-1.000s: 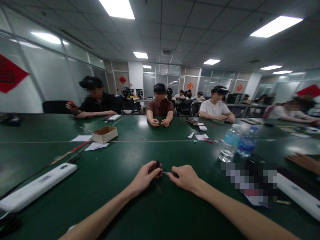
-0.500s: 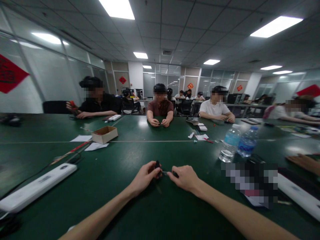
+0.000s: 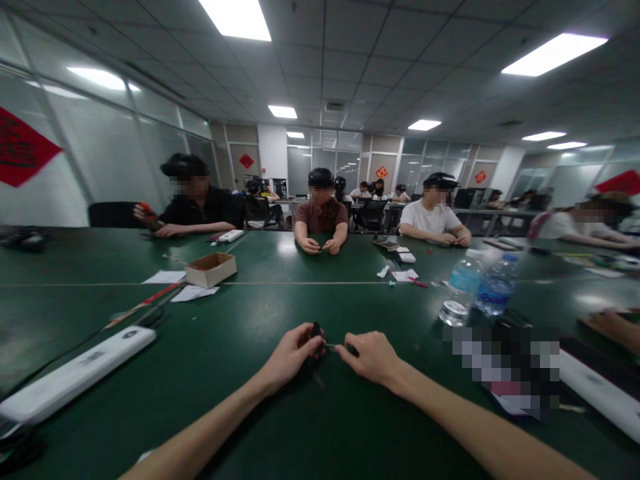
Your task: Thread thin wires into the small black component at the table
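Observation:
Over the near half of the green table, my left hand is closed in a pinch on a small black part, whose upper end sticks up past the fingers. Facing it, my right hand is closed around the dark handle of a small screwdriver. Its thin metal shaft points left and reaches to the fingertips of my left hand. Whether the tip touches the black part cannot be made out. My fingers hide most of both things.
A white power strip lies left, near an open cardboard box and papers. Two water bottles stand right, before a second power strip. Another person's hand rests at the right edge. Several people sit across the table.
My hands, the black part and the screwdriver hold nearly the same position. The other person's hand at the right edge has shifted slightly.

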{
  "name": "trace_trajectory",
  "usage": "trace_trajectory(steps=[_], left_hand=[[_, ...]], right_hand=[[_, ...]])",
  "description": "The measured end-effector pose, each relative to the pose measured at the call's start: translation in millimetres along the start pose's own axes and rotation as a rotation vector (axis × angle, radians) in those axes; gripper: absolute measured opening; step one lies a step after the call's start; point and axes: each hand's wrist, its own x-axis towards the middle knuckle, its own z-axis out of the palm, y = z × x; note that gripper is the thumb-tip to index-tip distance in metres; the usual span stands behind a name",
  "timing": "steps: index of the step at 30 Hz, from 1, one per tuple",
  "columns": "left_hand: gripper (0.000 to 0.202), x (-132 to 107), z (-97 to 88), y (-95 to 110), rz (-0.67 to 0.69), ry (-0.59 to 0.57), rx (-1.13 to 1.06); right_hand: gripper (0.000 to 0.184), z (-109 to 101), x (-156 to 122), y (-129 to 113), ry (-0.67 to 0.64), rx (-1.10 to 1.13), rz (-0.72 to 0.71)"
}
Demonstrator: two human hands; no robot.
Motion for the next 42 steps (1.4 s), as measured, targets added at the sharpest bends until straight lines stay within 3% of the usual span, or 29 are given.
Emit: trace_trajectory(steps=[23, 42], left_hand=[[0.035, -0.6, -0.3, -1.6, -0.022, 0.018, -0.062], [0.036, -2.0, 1.0, 5.8, -0.009, -0.027, -0.015]], right_hand=[[0.041, -0.6, 0.6, 3.2, -0.009, 0.059, -0.097], [0.045, -2.8, 0.5, 0.1, -0.009, 0.043, -0.042]])
